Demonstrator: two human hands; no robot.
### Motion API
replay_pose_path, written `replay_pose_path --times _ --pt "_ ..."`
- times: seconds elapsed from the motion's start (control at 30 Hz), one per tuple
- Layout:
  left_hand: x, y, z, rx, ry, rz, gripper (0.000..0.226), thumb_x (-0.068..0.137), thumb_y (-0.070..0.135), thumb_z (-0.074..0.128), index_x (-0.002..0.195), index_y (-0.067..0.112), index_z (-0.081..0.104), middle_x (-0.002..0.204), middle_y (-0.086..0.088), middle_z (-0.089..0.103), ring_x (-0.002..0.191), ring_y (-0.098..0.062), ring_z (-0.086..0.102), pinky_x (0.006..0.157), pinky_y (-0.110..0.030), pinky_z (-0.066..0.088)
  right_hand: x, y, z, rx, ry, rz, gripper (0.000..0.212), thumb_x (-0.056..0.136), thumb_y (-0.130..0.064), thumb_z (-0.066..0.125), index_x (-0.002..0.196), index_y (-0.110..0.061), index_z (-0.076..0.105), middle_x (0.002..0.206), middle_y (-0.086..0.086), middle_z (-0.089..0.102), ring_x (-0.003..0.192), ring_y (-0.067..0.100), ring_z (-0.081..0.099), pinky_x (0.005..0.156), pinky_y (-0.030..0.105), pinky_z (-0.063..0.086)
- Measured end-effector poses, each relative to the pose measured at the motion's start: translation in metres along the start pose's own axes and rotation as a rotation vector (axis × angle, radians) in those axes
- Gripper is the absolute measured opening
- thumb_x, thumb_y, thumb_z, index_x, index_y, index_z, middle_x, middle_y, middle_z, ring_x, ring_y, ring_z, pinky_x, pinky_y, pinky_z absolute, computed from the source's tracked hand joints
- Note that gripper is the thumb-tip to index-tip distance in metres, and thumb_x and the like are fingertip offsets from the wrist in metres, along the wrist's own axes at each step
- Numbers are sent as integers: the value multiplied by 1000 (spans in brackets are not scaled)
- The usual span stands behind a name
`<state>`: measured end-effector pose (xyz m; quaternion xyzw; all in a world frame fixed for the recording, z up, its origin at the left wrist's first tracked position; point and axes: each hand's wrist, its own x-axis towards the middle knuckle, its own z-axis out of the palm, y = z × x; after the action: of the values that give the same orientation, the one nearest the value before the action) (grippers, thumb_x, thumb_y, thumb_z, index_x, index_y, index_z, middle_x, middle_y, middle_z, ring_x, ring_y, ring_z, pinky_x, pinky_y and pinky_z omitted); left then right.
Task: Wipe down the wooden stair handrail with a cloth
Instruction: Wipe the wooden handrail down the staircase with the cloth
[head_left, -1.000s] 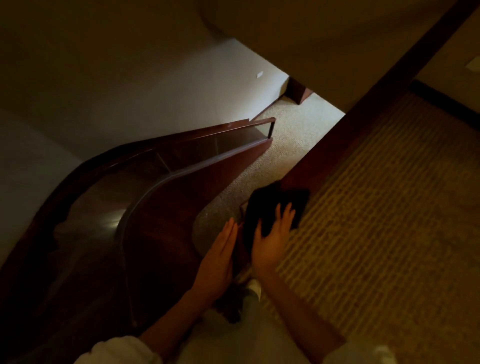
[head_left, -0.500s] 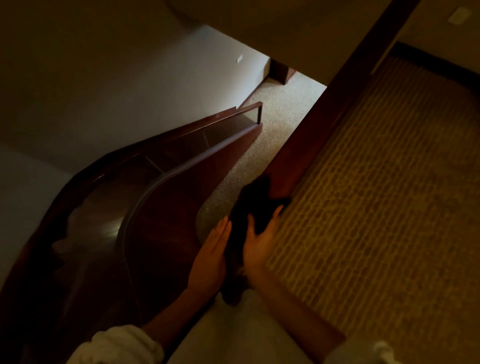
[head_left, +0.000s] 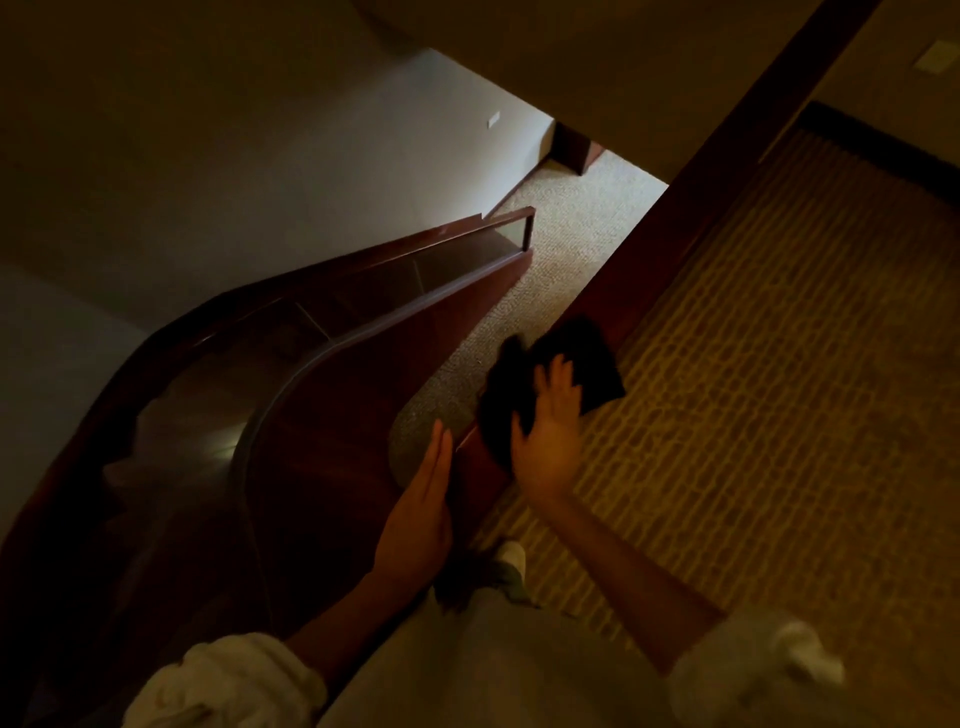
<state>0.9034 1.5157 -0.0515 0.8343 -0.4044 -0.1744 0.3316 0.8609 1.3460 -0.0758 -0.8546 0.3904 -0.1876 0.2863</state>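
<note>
The right hand presses the cloth flat on the handrail, grip open and unpinched, so the cloth could slip off the rail's edge. The left hand is flat and empty.

From the black cloth toward the frame's upper right, the handrail top lies bare. Right of it spreads open patterned carpet. Left of it is a drop to the lower carpet, hemmed at centre left by the curved glass balustrade. The left hand stands flat against the rail's left side, below the cloth.
</note>
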Motion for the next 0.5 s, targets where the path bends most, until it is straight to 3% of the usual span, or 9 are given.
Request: replay_pose_path --times 0.07,0.13,0.2,0.27,0.33,0.4,0.43,0.5 --pt "-2 0 3 -5 0 5 92 90 -5 52 150 34 -6 159 16 -10 129 7 21 75 -3 43 -27 12 -2 -19 -170 -275 58 88 -21 50 142 -3 42 153 18 30 144 29 23 120 42 15" --pt "-3 -2 4 -14 -9 2 89 89 -8 52 151 28 -1 160 9 -3 133 -2 27 83 5 34 -15 30 -17 -24 -293 -458 63 82 -12 60 143 -6 43 154 12 31 144 25 25 119 40 20" --pt "-3 -3 5 1 -8 -20 86 88 -10 52 152 24 5 161 6 2 107 -11 55 68 1 39 25 42 -29 -56 -308 -385 71 79 -3 66 144 -10 41 156 9 29 143 26 27 116 41 28" --pt "-4 -1 5 3 -13 -33 84 88 -8 52 153 22 7 162 9 1 79 -3 58 54 -6 39 73 46 -40 -74 -250 -222 67 84 -1 63 146 -11 39 157 12 26 145 30 24 116 49 28" --pt "-4 -1 4 1 -8 -31 82 88 -9 50 153 19 8 162 7 2 90 -8 60 55 -6 39 98 34 -44 -86 -239 -178 64 88 -4 59 148 -13 37 157 15 25 146 33 18 118 53 21" --pt "-4 -1 2 -12 13 -13 81 87 -9 49 153 16 10 162 2 6 102 -19 59 60 -2 38 76 13 -34 -129 -345 -220 65 86 -7 59 147 -22 40 155 10 32 145 31 22 117 41 20" --pt "-4 -2 2 -19 24 14 80 88 -8 48 153 17 9 162 0 5 112 -21 55 67 1 37 54 3 -27 -114 -453 -280 63 85 -10 61 144 -22 45 152 8 39 143 30 28 113 37 24" --pt "-2 -1 0 -13 42 44 74 91 2 40 153 19 4 161 0 2 139 -18 31 95 2 29 3 -16 -15 -96 -659 -508 51 78 -20 65 128 -10 60 132 14 58 128 35 48 109 44 35"
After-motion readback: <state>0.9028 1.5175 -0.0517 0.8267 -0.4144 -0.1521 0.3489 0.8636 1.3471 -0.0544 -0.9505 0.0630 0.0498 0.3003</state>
